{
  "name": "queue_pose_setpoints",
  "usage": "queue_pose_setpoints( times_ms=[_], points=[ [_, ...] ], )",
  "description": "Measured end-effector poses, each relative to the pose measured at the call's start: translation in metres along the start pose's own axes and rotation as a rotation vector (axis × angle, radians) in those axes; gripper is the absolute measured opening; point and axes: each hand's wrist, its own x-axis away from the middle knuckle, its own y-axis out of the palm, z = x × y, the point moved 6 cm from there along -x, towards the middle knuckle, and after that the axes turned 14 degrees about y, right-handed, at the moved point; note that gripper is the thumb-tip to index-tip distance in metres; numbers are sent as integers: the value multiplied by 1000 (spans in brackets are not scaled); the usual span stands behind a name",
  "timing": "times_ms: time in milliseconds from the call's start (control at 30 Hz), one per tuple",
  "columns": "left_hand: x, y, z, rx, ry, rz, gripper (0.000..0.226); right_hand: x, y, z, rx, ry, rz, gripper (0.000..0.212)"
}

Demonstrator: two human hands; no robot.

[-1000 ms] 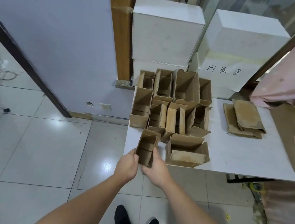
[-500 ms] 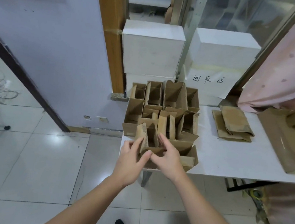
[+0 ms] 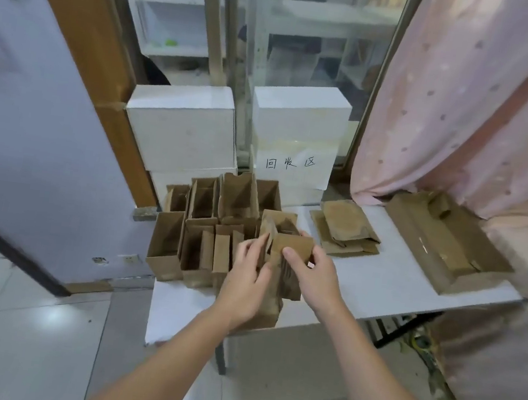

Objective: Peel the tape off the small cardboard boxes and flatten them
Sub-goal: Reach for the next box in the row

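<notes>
Nearest, two bare forearms reach up from 6 o'clock over the tiled floor (image 3: 23,336) to the near edge of the white surface (image 3: 387,291). The left hand (image 3: 245,284) lies with fingers (image 3: 251,248) straight and slightly spread against the left face of a small open box (image 3: 289,252). The right hand (image 3: 319,279) grips the same box from the right, thumb across its front flap and the other fingers curled round the far side. The box is held above the surface's near-left part, partly folded, its flaps blurred; no tape can be made out.

At 9 o'clock of the hands, touching them, stands a cluster of open boxes (image 3: 199,225), upright and packed side by side. At 2 o'clock lies a flat stack (image 3: 345,233), well apart from a large flattened carton (image 3: 446,245) at 3 o'clock. Farther, at 12 o'clock, white boxes (image 3: 181,130) stand behind the surface, one bearing a handwritten label (image 3: 290,164). A pink curtain (image 3: 466,108) hangs at 1 o'clock.
</notes>
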Motion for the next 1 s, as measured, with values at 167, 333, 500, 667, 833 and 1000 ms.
queue_pose_setpoints(
  times_ms=[167, 333, 500, 667, 833, 1000],
  points=[
    [-33, 38, 4, 34, 75, -61, 60, -33, -37, 6, -19, 55, 126, 34],
    [-94, 66, -1, 147, 110, -70, 55, -79, -66, -6, 6, 13, 155, 35],
    [-149, 79, -15, 278, 73, 5, 52, -114, -81, -16, 104, -17, 96, 52],
    [-177, 91, -33, 342, -50, 26, 43, -137, -85, -11, 256, 16, -52, 96],
    [-198, 107, -39, 341, -64, 23, 41, -171, -103, -1, 375, 10, -131, 114],
    [-217, 140, -21, 319, -74, -39, 54, -206, -140, 6, 340, -7, -173, 106]
  ],
)
